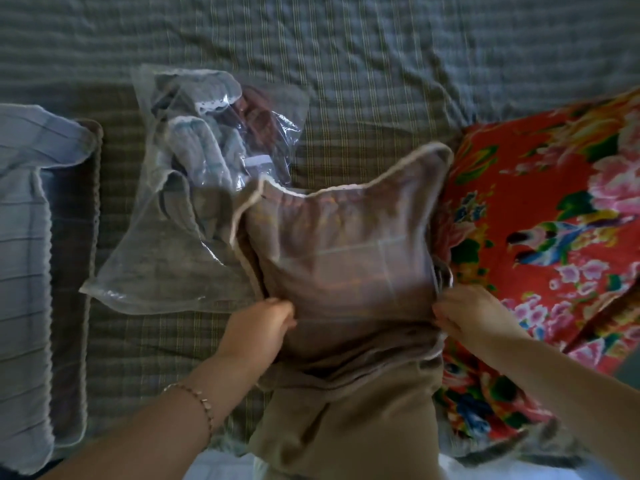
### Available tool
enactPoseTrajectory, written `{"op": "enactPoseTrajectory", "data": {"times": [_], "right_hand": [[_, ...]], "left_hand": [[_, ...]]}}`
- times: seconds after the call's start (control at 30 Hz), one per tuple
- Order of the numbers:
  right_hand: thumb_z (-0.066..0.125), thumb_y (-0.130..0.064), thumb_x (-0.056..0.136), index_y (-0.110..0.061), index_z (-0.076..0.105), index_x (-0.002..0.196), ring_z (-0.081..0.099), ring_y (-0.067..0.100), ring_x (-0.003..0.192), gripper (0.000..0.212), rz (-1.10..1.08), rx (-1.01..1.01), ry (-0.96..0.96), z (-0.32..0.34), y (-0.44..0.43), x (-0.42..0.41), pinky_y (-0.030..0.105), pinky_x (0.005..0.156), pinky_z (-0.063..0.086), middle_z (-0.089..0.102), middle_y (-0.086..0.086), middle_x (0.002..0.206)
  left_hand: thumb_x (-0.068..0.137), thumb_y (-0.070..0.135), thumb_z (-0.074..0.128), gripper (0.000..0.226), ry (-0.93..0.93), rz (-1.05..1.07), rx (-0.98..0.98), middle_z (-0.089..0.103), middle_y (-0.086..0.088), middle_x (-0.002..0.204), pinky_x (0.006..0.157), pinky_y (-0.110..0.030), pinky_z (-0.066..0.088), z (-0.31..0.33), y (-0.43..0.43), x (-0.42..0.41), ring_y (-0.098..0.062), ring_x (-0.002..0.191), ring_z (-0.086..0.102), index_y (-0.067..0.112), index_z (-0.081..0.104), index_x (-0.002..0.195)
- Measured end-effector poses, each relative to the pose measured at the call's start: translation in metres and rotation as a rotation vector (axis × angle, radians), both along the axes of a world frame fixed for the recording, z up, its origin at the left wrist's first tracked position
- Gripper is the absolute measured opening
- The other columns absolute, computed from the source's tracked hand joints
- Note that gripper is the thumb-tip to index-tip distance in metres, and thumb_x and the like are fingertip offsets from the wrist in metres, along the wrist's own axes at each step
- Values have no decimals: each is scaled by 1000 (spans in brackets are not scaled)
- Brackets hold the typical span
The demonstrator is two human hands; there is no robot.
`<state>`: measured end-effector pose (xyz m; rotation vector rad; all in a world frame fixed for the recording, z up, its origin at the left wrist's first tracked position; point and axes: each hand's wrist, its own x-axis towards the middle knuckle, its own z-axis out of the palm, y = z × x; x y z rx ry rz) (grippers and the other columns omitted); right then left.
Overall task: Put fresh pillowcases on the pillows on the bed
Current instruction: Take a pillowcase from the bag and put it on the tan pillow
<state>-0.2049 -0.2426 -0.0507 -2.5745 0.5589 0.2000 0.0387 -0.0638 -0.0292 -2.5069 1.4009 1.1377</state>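
Head view: left hand (266,323) and right hand (464,313) each pinch a side of the soft, limp pillowcase (346,244), partly over the pillow (356,417) on the bed (346,64); its side hems look best to grip.

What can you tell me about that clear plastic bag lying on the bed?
The clear plastic bag is crinkled, glossy and see-through. It lies flat on the checked bedsheet. Folded pale fabrics with lace trim and a dark red item fill its far end. The brownish pillowcase overlaps its right edge.
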Motion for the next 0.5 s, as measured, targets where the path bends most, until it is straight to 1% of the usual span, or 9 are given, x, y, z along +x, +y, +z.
{"op": "enactPoseTrajectory", "data": {"times": [0.03, 0.07, 0.13, 0.2, 0.23, 0.3, 0.37, 0.43, 0.5], "right_hand": [[91, -6, 42, -9, 61, 48, 60, 24, 46, 31, 2, -24, 29, 1, 6, -13, 22, 48, 46, 57, 5, 51], [93, -7, 35, -10, 62, 49, 60, 23, 47, 33, -27, -31, 48, 1, 11, -22, 21, 47, 47, 58, 4, 51], [93, -5, 35, -9, 65, 53, 61, 25, 50, 34, -111, 0, 23, -4, 19, -27, 27, 49, 51, 60, 4, 55], [90, -6, 46, -8, 64, 57, 61, 27, 54, 29, -185, 87, -29, -11, 24, -13, 29, 53, 51, 59, 5, 58], [88, -7, 52, -8, 63, 58, 61, 25, 57, 26, -210, 124, -59, -16, 27, -6, 27, 57, 49, 59, 4, 61], [82, -10, 64, -10, 59, 64, 57, 19, 65, 23, -360, 231, -140, -25, 35, 4, 23, 64, 46, 56, 0, 68], [71, -16, 78, -15, 56, 79, 52, 12, 78, 15, -699, 361, -180, -32, 42, 5, 12, 73, 40, 52, -5, 83], [56, -27, 90, -17, 53, 103, 47, 14, 97, 17, -1084, 516, -59, -44, 42, 2, 18, 86, 38, 49, 0, 106], [46, -36, 94, -10, 47, 123, 42, 21, 113, 39, -1225, 624, 140, -53, 38, 2, 31, 98, 36, 43, 10, 125]], "left_hand": [[90, 24, 56, 12, -60, -22, 131, 63, -2, 91, 65, -27, 36, 1, -1, 3, -22, 87, 60, 16, 59, 82], [89, 23, 56, 10, -125, -47, 139, 64, -2, 90, 63, -27, 37, 6, -7, 8, -24, 85, 61, 16, 60, 83], [80, 12, 65, 2, -230, -132, -346, 65, -5, 80, 57, -30, 46, 11, -35, 8, -28, 72, 63, 11, 65, 78], [76, 14, 61, 12, -211, -215, -756, 65, -8, 86, 64, -34, 50, 9, -84, 0, -29, 76, 62, 7, 66, 85], [79, 23, 59, 23, -185, -236, -747, 64, -9, 95, 72, -36, 49, 3, -113, -4, -29, 86, 61, 7, 65, 94], [84, 49, 54, 50, -162, -240, -350, 58, -10, 115, 86, -37, 44, -17, -164, -7, -30, 105, 56, 9, 57, 115], [80, 67, 48, 72, -171, -219, 11, 53, -12, 125, 92, -37, 40, -43, -191, -6, -30, 115, 50, 10, 50, 124], [80, 66, 49, 69, -172, -181, 19, 55, -13, 122, 89, -37, 39, -62, -191, -5, -31, 114, 49, 8, 52, 118], [83, 59, 51, 53, -186, -136, -170, 61, -13, 108, 80, -36, 40, -67, -176, -3, -31, 103, 54, 9, 56, 101]]}}
